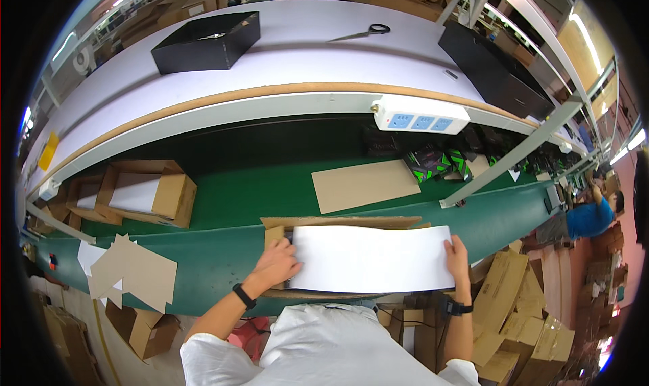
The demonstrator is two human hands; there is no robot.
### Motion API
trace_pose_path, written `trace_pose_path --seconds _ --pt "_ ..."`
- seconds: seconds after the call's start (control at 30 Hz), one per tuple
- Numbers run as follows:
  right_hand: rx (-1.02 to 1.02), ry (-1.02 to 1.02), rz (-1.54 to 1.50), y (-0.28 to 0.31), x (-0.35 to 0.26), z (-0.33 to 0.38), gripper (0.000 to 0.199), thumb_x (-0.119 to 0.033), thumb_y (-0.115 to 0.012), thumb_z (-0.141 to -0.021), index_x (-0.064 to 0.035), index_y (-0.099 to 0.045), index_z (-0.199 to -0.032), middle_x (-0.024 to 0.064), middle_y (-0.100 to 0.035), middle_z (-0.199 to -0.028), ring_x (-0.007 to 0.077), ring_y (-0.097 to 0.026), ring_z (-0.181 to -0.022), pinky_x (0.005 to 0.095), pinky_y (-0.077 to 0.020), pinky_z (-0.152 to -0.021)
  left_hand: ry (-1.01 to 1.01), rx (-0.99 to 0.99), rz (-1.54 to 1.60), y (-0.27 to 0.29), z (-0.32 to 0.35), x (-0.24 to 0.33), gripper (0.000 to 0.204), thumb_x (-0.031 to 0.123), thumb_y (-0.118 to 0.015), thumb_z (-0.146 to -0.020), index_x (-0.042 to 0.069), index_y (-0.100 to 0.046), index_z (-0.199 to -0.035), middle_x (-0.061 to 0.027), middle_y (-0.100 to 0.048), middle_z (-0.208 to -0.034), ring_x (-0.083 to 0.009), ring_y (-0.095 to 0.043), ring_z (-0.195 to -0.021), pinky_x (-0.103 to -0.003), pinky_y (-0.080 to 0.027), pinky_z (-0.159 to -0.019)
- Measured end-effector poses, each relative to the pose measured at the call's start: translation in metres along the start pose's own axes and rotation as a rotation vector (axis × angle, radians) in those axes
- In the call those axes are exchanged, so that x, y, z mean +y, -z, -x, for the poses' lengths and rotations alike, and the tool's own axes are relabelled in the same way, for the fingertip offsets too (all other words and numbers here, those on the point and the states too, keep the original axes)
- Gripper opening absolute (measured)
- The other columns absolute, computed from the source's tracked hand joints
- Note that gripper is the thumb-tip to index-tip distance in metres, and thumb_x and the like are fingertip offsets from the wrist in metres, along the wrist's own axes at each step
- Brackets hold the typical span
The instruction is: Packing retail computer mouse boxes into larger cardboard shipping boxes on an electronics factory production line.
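Observation:
A long white sheet lies level across an open brown cardboard box at the front edge of the green bench. It covers most of the box's opening, and the contents below it are hidden. My left hand is closed at the sheet's left end, its fingers curled over the edge beside the box's end flap. At the other end, my right hand pinches the right edge, thumb toward the top side and fingers partly hidden behind it.
Flat cardboard pieces lie at left near two open cartons. A tan sheet sits beyond the box, near black-green packages. Above are a power strip, scissors and black boxes. A co-worker stands far right.

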State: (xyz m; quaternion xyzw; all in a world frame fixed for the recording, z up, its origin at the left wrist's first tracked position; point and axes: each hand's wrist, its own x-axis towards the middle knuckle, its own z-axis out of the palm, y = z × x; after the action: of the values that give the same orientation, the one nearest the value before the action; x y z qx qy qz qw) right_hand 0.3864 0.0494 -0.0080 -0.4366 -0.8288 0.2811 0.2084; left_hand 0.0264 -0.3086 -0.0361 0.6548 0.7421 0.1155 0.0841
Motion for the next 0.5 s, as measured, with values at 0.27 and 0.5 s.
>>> trace_pose_path --seconds 0.27,0.5 --pt "0.015 0.075 0.13 -0.047 -0.052 -0.002 0.017 -0.009 -0.055 -0.092 -0.0036 -0.057 -0.108 0.0313 -0.06 -0.088 0.0503 -0.056 -0.085 0.0534 -0.0446 -0.066 0.539 0.325 0.336 0.004 0.071 -0.035 0.022 0.014 -0.068 -0.081 0.003 -0.068 -0.1 -0.0112 -0.061 -0.107 -0.0301 -0.051 -0.107 -0.044 -0.04 -0.095" --pt "-0.192 0.065 0.288 -0.086 -0.032 -0.002 0.057 -0.017 -0.066 -0.086 0.0018 -0.043 -0.135 0.0294 -0.052 -0.124 0.0485 -0.051 -0.11 0.0469 -0.0444 -0.093 0.629 0.693 0.247 -0.007 0.063 -0.006 0.059 0.0 -0.069 -0.076 0.003 -0.05 -0.133 -0.0192 -0.041 -0.137 -0.0421 -0.04 -0.123 -0.043 -0.037 -0.104"
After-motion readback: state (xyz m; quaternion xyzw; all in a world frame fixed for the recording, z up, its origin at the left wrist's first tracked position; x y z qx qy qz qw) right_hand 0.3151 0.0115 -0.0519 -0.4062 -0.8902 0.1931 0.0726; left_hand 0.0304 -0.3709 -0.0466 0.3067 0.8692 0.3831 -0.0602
